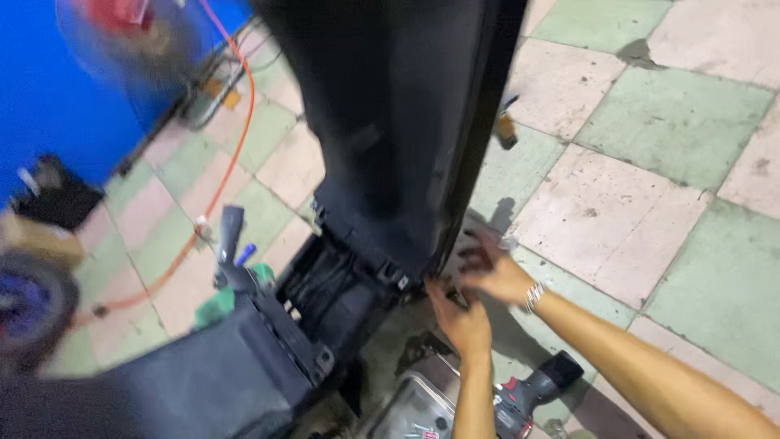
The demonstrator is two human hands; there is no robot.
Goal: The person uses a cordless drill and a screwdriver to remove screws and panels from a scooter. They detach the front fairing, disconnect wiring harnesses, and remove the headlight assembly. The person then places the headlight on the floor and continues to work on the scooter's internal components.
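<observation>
1. Low in the middle of the head view, both hands meet at the bottom edge of a tall, raised black plastic scooter seat panel [398, 122], where it joins the black scooter body [244, 358].
2. Left hand [459, 319] reaches up from below with its fingers pressed to the seam under the panel's lower corner; the blur hides whether it grips anything, so I cannot tell how far it is closed.
3. Right hand [491, 268] lies just beside it, fingers spread and loosely curled against the panel's right edge, with nothing seen held in it; a silver metal wristband [532, 297] sits on that wrist.
4. Just left of the hands lies the open black under-seat compartment [333, 289].
5. Below the forearms, on the floor, lies a black and red cordless power drill [532, 394], next to a shallow silver metal tray [406, 410] holding small parts.
6. Further left, an orange hose or cable [231, 154] runs across the worn floor of pale green and pink square tiles [666, 138].
7. At the far left stands a bright blue wall [49, 97], with a blurred red-centred fan [122, 32] before it and a dark wheel [28, 305] at the frame's edge.
8. No legible label or sign shows anywhere.
</observation>
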